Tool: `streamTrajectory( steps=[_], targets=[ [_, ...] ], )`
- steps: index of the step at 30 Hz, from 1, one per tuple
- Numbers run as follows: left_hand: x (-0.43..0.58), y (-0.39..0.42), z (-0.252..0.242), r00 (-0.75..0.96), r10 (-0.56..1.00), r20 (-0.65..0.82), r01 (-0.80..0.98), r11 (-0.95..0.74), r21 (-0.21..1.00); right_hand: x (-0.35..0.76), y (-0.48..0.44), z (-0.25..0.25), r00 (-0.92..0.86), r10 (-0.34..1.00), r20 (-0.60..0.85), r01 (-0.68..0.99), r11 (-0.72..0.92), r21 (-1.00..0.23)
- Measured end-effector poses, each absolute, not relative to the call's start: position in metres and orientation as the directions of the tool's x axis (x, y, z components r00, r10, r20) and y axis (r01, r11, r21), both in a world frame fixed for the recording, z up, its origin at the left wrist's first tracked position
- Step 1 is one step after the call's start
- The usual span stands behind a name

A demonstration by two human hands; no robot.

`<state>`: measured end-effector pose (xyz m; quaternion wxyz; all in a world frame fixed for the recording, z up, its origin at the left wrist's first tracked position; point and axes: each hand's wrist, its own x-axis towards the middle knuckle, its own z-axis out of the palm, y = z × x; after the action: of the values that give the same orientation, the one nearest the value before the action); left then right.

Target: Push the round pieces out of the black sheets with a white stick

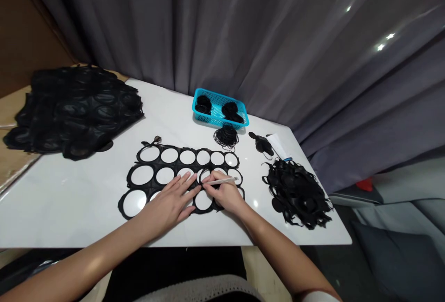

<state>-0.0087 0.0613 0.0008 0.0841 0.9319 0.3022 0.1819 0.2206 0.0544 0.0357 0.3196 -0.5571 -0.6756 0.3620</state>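
A flat black sheet (pixel 158 176) with three rows of large round holes lies on the white table, and the tabletop shows through the holes. My left hand (pixel 169 203) rests flat on its middle, fingers spread, covering some of the lower holes. Beside it, my right hand (pixel 224 195) is closed around a slim pale pen-like tool (pixel 222 181), whose exact kind I cannot make out. A thin black strip curves up near the right fingertips, at a hole in the middle row. Whether the fingers touch that strip is unclear.
Black sheets with round shapes (pixel 74 112) are piled at the left. A blue basket (pixel 219 120) holds black ring bundles; a bundle of thin black rings (pixel 226 137) lies before it. Black scraps (pixel 299 193) are heaped at the right, near a white tube (pixel 278 145).
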Motion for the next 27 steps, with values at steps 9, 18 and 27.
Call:
streamTrajectory(
  steps=[9,18,27],
  targets=[
    [-0.009,0.061,0.0,0.746,0.596,0.296,0.531,-0.801,0.276,0.216,0.043,0.03,-0.291,0.933,0.212,0.619,0.352,-0.702],
    [-0.01,0.062,-0.003,0.758,0.569,0.319,0.522,-0.822,0.228,0.256,0.105,0.031,-0.157,0.932,0.326,0.882,0.281,-0.378],
    [-0.014,0.046,0.013,0.744,0.559,0.366,0.524,-0.828,0.2,0.278,0.105,0.058,0.171,0.954,0.246,0.597,0.098,-0.796]
  ],
)
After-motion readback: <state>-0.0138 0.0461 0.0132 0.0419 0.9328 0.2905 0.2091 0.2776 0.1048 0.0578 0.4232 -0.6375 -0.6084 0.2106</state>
